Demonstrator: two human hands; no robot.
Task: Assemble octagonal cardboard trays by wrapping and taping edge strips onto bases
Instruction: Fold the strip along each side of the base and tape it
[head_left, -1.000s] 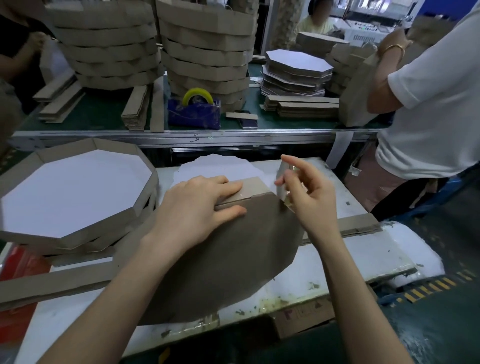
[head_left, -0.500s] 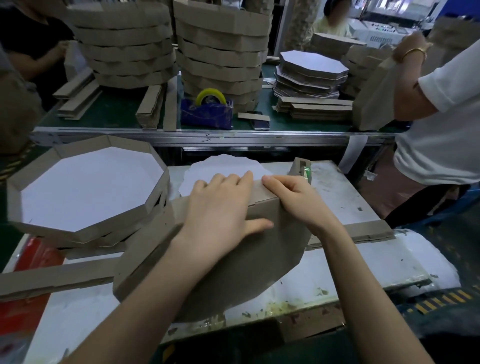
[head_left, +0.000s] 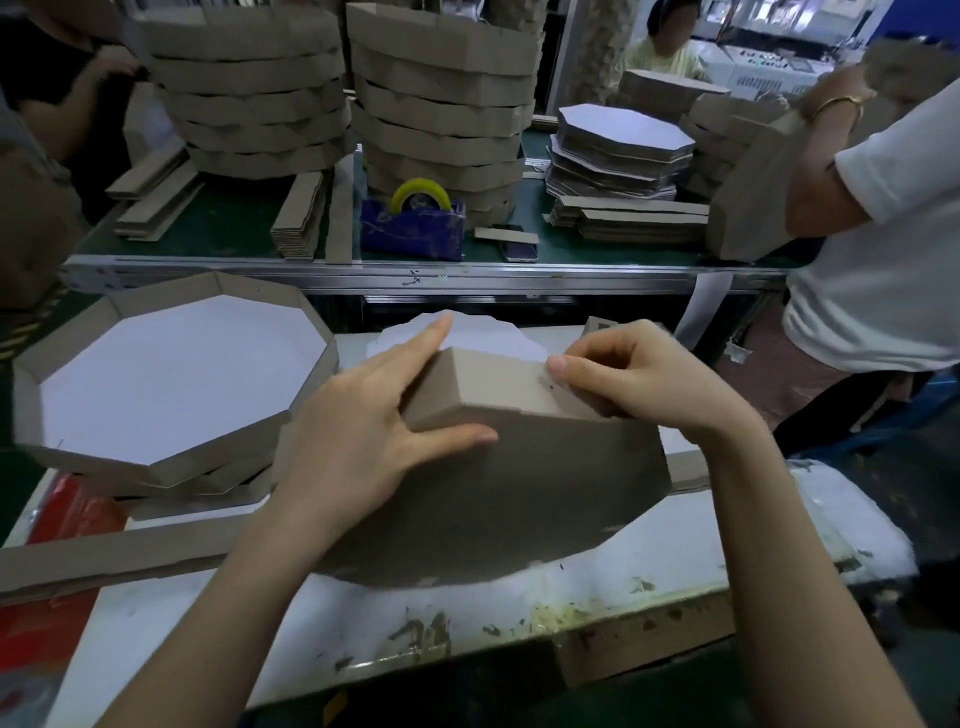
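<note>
One view: head camera, looking down on the near desk (head_left: 467, 613).
Task thing: a base (head_left: 493, 493) stands tilted on its edge on the desk, brown underside toward the camera. An edge strip (head_left: 488, 379) is folded along its upper sides.
Left hand: the left hand (head_left: 374, 431) lies spread with straight fingers. The index reaches over the top of the strip and the thumb lies flat on the brown face. It presses and grips nothing.
Right hand: the right hand (head_left: 639, 384) has curled fingers and pinches the edge strip at the next corner, thumb tip on the strip's outer face. Whether tape lies under the thumb cannot be told.
Step in hand: judged to be wrapping, with the strip creased round a corner and held against the base.
Next move: calls for keeping the strip flush while the base is turned to bring up the next side, then tape at the join. The tape dispenser (head_left: 413, 223) stands on the far desk (head_left: 218, 228), well apart from both hands.
Risk: the strip may spring off the corner if the left hand's pressure eases.
Output nearby: a finished tray (head_left: 171, 374) rests just left of the work, and a loose strip (head_left: 104, 561) lies in front of it.
Bystander: a person in a white shirt (head_left: 883, 234) stands to the right.
</note>
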